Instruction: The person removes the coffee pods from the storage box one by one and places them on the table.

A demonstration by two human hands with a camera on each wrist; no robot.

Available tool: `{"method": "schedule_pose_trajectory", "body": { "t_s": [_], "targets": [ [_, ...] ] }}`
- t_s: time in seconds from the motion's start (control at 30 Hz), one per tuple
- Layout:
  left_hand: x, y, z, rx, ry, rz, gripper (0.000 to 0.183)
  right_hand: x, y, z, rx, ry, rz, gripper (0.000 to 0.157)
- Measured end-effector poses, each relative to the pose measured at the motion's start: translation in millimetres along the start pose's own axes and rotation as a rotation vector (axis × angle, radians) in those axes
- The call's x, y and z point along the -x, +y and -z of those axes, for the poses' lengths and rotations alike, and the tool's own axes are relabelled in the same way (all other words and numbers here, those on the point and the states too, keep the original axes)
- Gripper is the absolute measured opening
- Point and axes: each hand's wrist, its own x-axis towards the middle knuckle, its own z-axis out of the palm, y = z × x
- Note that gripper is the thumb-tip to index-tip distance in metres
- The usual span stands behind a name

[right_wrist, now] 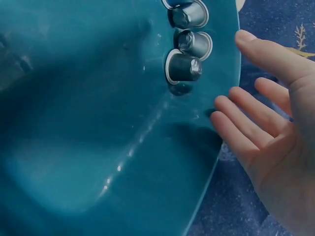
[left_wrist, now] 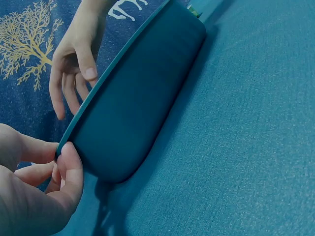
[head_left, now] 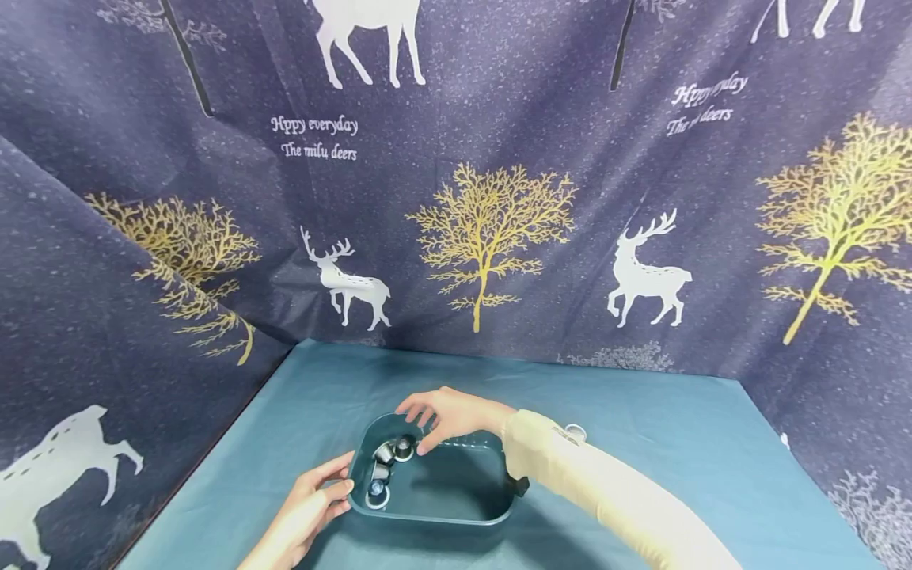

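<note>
A teal plastic bin (head_left: 463, 483) sits on the table. My left hand (head_left: 306, 503) pinches its left rim between thumb and fingers, as the left wrist view of this hand (left_wrist: 44, 187) also shows. Over the bin's far left corner hovers my right hand (head_left: 456, 416), fingers spread and slightly bent, holding nothing. Several coffee capsules lie along the bin's left side. A dark one (head_left: 404, 448) is nearest the right thumb, beside a silver one (head_left: 385, 453). A blue-topped capsule (head_left: 377, 489) lies closest to the left hand. In the right wrist view, the dark capsule (right_wrist: 184, 68) lies on its side.
A round silver-rimmed object (head_left: 575, 432) lies on the teal tablecloth (head_left: 663, 443) beyond the right forearm. Something dark (head_left: 522, 484) shows at the bin's right end, partly hidden by the sleeve. A patterned dark blue curtain (head_left: 399, 190) hangs behind the table.
</note>
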Motion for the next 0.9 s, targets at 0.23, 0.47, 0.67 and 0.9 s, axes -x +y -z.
{"method": "schedule_pose_trajectory", "body": {
  "t_s": [0.23, 0.47, 0.67, 0.9],
  "targets": [
    [-0.4, 0.9, 0.2, 0.004, -0.006, 0.005, 0.054, -8, -4, -8.6, 0.037, -0.024, -0.033, 0.067],
    [-1.2, -0.4, -0.3, 0.012, -0.001, -0.001, 0.053, -15, -6, -22.8, 0.127, -0.043, -0.078, 0.066],
    [-1.4, -1.1, -0.1, 0.013, -0.009, -0.002, 0.054, -21, -6, -34.2, 0.226, -0.036, -0.109, 0.064],
    [0.0, -1.4, 0.7, 0.007, -0.026, -0.008, 0.054, -27, -2, -42.8, 0.332, -0.025, -0.093, 0.055]
  ]
}}
